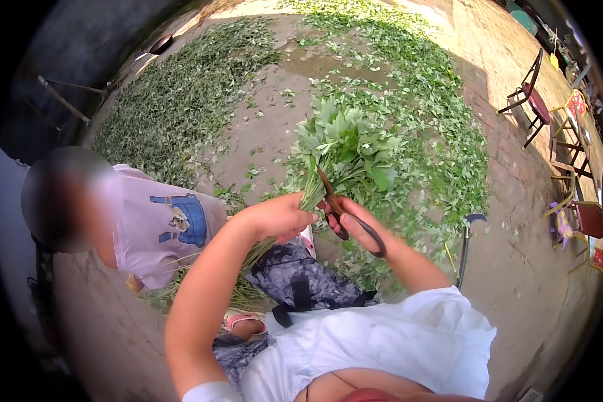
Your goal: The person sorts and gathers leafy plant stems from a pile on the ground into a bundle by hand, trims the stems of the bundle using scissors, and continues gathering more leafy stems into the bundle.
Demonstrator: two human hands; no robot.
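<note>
A bunch of leafy green stems (345,144) is gripped in my left hand (279,218), leaves pointing up and away, long stems trailing below the fist. My right hand (355,224) is closed on dark-handled scissors (329,191). Their rusty blades point up and lie against the stems just above my left hand. Whether the blades are fully closed is hard to tell.
Cut leaves (435,120) cover the ground ahead, with a darker leaf patch (174,94) at the left. Another person (161,218) is close on the left. A sickle (467,244) stands at the right, and chairs (534,104) are farther right.
</note>
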